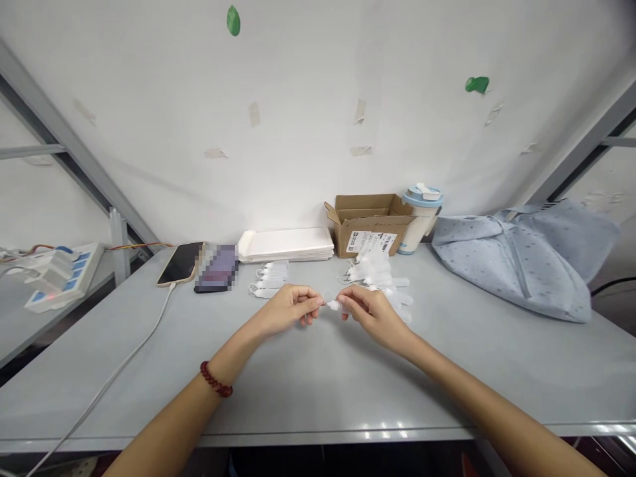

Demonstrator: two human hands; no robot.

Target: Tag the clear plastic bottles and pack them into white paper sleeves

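Over the middle of the table, my right hand (pixel 372 311) pinches a small translucent white tube (pixel 334 305) by its body. From the tube's tip rises a thin white string loop (pixel 326 295). My left hand (pixel 295 308) has thumb and fingers closed on the string at that end; the exact grip is too small to make out. Similar white tubes (pixel 377 268) with strings lie in a loose pile just behind my right hand. Several more tubes (pixel 271 278) are laid in a row behind my left hand, their strings pointing left.
Along the wall stand a stack of white envelopes (pixel 288 245), an open cardboard box (pixel 370 222) and a lidded cup (pixel 419 222). A blue cloth bag (pixel 511 265) lies right. At left are a charging phone (pixel 181 263), its white cable (pixel 134 351), a dark pixelated item (pixel 216 268) and a power strip (pixel 69 278).
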